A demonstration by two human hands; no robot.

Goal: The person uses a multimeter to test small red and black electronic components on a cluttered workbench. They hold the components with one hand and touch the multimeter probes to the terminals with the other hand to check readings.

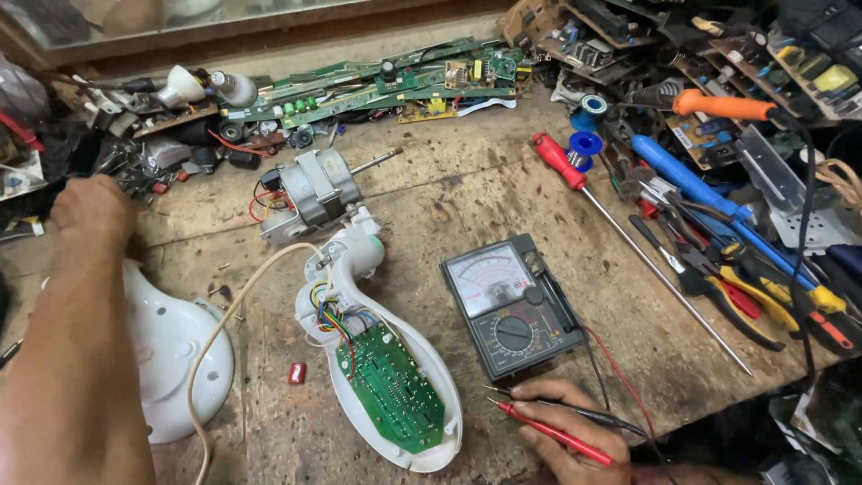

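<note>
Scuffed, stained wood is what the whole workbench [467,193] is made of, and it's pretty crowded. Right hand [566,431] sits at the bottom edge, fingers curled round two thin test probes, a red probe [548,431] and a black probe [557,404], both lying nearly flat with tips pointing left toward the open fan base. Their red and black leads loop back up to the analog multimeter [510,304], a dark boxy thing with a pale dial face and a round selector knob, just above the hand. Just left of that is the white plastic housing [346,260], long and curved, opened up so the green circuit board [388,386] shows, with a bunch of coloured wires at its upper end. A cream cable [224,332] runs off it to the left. The grey metal motor [310,189] with its thin shaft sits right above the housing. Left hand [90,208] is way out at the left edge by a junk pile, knuckles up, looks closed, but I can't tell if it's gripping anything. A white rounded cover [175,350] lies beside that forearm. On the right side there's a red-handled long screwdriver [628,238], a blue-handled tool [691,184], an orange-handled soldering iron [723,105] and pliers, well clear of the hands. Long green boards [377,85] line the back.
</note>
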